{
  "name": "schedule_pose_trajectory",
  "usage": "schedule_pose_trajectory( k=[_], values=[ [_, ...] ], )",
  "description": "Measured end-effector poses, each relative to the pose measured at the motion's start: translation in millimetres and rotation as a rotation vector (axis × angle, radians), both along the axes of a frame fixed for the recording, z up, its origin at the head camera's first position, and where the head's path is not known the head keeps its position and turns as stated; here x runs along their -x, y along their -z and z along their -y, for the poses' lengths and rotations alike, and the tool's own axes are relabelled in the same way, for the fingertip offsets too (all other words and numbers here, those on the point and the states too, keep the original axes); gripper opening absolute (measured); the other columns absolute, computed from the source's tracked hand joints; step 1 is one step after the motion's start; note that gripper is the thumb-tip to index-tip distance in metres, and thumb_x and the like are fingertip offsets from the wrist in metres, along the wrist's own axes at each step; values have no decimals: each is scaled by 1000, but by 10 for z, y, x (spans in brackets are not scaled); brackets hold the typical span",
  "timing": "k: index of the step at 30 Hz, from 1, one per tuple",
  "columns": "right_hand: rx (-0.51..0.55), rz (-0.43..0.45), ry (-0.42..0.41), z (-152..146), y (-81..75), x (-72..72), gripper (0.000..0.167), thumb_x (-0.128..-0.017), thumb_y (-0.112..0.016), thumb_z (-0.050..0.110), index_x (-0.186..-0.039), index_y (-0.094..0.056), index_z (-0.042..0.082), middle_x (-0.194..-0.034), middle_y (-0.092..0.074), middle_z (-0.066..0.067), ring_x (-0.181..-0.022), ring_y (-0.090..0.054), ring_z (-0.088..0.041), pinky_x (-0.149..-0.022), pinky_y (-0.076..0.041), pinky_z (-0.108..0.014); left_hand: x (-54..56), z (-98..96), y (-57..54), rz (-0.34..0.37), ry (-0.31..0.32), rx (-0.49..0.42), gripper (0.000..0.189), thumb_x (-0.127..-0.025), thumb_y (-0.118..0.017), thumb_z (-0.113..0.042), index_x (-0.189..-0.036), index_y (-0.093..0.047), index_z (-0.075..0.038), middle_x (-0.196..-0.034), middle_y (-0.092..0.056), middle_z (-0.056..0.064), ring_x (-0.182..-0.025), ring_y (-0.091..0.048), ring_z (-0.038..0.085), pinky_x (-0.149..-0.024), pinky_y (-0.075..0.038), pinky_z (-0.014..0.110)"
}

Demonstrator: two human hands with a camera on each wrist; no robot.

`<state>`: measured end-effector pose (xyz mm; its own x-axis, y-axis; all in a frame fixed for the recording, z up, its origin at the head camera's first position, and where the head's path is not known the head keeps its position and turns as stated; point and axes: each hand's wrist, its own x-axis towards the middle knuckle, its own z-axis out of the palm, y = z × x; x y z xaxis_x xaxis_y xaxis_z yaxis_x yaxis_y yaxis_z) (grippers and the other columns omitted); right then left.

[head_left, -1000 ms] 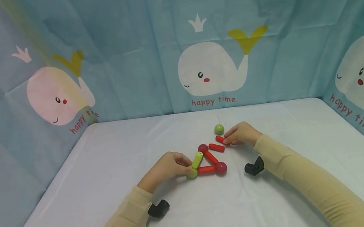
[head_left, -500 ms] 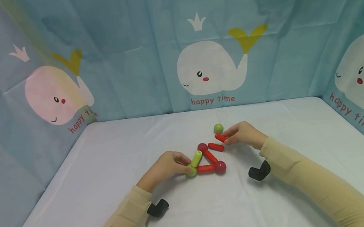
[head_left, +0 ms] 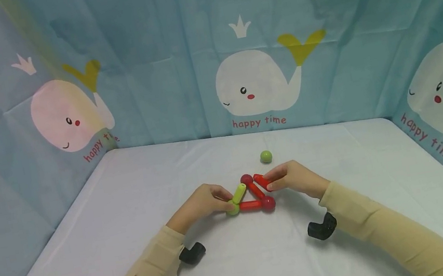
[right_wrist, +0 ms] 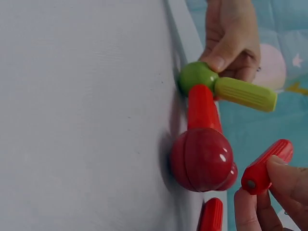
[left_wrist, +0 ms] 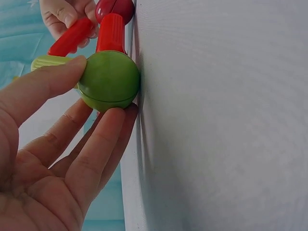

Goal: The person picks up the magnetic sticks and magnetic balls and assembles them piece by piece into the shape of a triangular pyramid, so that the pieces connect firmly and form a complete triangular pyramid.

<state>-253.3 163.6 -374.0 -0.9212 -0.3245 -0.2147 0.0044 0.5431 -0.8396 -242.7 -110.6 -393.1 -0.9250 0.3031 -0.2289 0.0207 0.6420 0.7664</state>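
My left hand (head_left: 205,201) pinches a green ball (left_wrist: 109,79) at the table surface, thumb on one side and fingers on the other. From that ball a yellow-green rod (right_wrist: 246,94) sticks up at a slant, and a red rod (head_left: 251,205) runs to a dark red ball (right_wrist: 202,160). Another red rod (head_left: 256,190) links this ball to a second dark red ball (head_left: 246,180) farther back. My right hand (head_left: 294,179) grips a loose red rod (right_wrist: 267,166) above the table, its grey round end showing, just right of the joined pieces.
One more red rod (right_wrist: 211,216) lies on the table near the dark red balls, largely hidden by the right hand's rod in the head view. Behind the hands sits a loose green ball (head_left: 266,156). Black wrist pieces (head_left: 193,253) hang below both cuffs. A blue whale-print curtain (head_left: 152,91) borders the white table.
My right hand has lifted its red rod from near the loose green ball and brought it forward and left, close to the joined pieces. The left hand stays on its ball.
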Motion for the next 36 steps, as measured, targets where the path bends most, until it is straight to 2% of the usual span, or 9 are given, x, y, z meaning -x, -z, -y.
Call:
schedule_pose_trajectory(
  k=[6,14,26,36],
  values=[
    [35,1,-4,42,14,-52,35,-88,-73,16,-121,-70,4,-120,-71,-13,-101,-67,-16,-97,-53,-39,-7,5,-4,2,1,-2,25,-77,-85,-24,-99,-76,-15,-101,-74,-2,-96,-62,14,-80,-51,31],
    [32,2,-6,74,43,-85,34,-88,-74,18,-120,-71,7,-120,-71,-10,-108,-64,-21,-96,-54,-40,4,14,5,-3,10,-1,25,-77,-85,-25,-99,-76,-15,-101,-74,-2,-95,-63,14,-80,-51,31],
    [6,-5,7,139,81,-79,31,-87,-76,20,-116,-74,10,-118,-72,-7,-106,-64,-20,-95,-53,-38,10,19,-1,-1,10,13,25,-78,-84,-26,-100,-75,-16,-102,-74,-3,-97,-63,15,-84,-52,34],
    [5,-14,40,147,114,-86,30,-86,-77,20,-114,-75,11,-117,-72,-6,-110,-61,-21,-92,-54,-35,-4,17,3,14,-1,-16,23,-78,-83,-22,-98,-76,-15,-101,-74,-2,-94,-62,15,-75,-50,29]
  ],
)
